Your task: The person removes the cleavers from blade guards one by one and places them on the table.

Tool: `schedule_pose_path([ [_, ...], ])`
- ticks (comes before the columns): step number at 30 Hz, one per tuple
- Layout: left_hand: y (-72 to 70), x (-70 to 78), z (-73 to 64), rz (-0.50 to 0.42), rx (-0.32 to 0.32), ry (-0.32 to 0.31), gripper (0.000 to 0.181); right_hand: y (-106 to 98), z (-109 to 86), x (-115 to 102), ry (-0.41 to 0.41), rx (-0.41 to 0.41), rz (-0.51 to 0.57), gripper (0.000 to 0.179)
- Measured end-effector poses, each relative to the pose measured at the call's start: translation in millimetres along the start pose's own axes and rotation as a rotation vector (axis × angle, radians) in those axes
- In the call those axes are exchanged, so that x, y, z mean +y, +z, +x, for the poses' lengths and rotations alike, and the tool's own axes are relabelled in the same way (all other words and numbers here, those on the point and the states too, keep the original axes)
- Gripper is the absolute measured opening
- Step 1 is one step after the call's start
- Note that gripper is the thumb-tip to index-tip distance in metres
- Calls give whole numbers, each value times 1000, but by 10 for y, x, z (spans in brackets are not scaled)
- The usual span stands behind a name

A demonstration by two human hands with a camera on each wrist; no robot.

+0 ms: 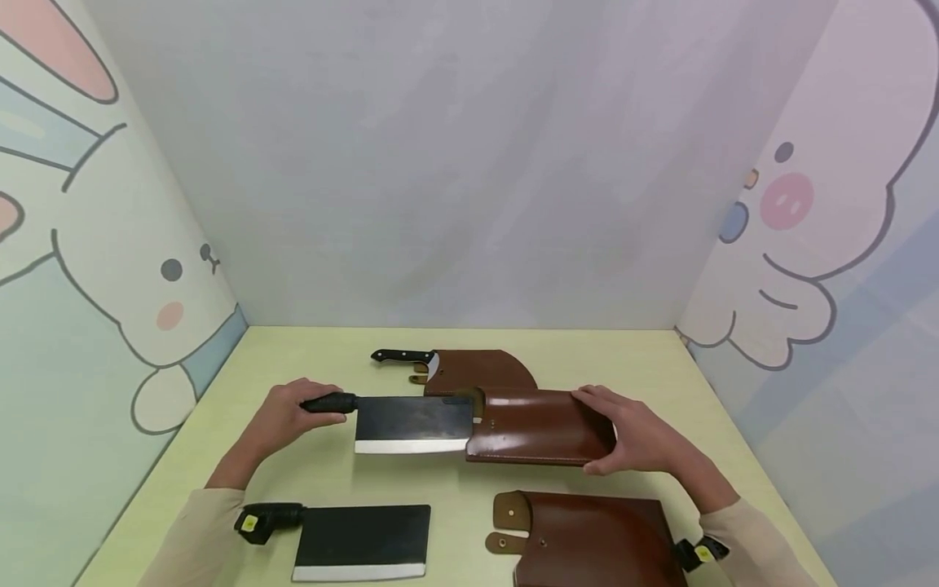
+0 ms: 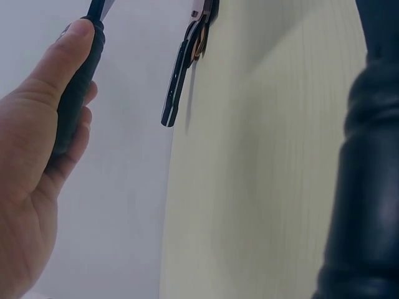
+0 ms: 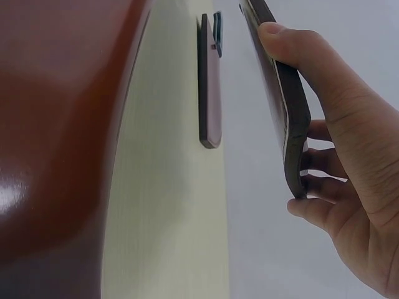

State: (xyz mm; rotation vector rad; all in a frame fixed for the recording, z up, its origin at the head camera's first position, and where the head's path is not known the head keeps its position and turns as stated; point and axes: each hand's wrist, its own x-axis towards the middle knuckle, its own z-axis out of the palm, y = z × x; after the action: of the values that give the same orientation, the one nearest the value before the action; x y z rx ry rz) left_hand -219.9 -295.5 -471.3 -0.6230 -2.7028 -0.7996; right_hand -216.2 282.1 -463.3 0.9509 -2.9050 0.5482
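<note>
The left hand (image 1: 282, 417) has its fingers curled tight round the black handle of a big knife (image 1: 411, 424). The right hand (image 1: 637, 436) holds a brown case (image 1: 539, 425) at its right end, with the thumb on one side and the fingers on the other, as the right wrist view shows. Both are held up in the middle of the table (image 1: 601, 359). The tip of the knife is just at the open left end of the case, or only a little way inside. Most of the wide dark blade, with its shiny edge at the bottom, is out in plain sight. So this knife is only just started, and I think nearly all of the blade is left outside the case. At the far side of the table lies another knife (image 1: 399, 355) with a black handle, and its blade is all the way inside a second brown case (image 1: 480, 372), so that one looks done. Near the person on the left lies a third knife (image 1: 345, 540) flat on the table with no case on it. Near on the right lies a third brown case (image 1: 587, 538) with two little straps, and from here I cannot tell if a knife is in it.
</note>
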Motion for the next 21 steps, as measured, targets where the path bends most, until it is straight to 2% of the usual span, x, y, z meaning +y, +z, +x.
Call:
schedule_pose_path([
  [6, -16, -70, -38, 3, -3, -23, 40, 7, -31, 20, 6, 0, 7, 109],
  [15, -60, -114, -86, -4, 3, -16, 40, -18, -78, 60, 28, -10, 14, 109],
  [21, -114, -147, -134, -5, -9, -44, 39, -59, -108, 84, 47, -23, 22, 107],
])
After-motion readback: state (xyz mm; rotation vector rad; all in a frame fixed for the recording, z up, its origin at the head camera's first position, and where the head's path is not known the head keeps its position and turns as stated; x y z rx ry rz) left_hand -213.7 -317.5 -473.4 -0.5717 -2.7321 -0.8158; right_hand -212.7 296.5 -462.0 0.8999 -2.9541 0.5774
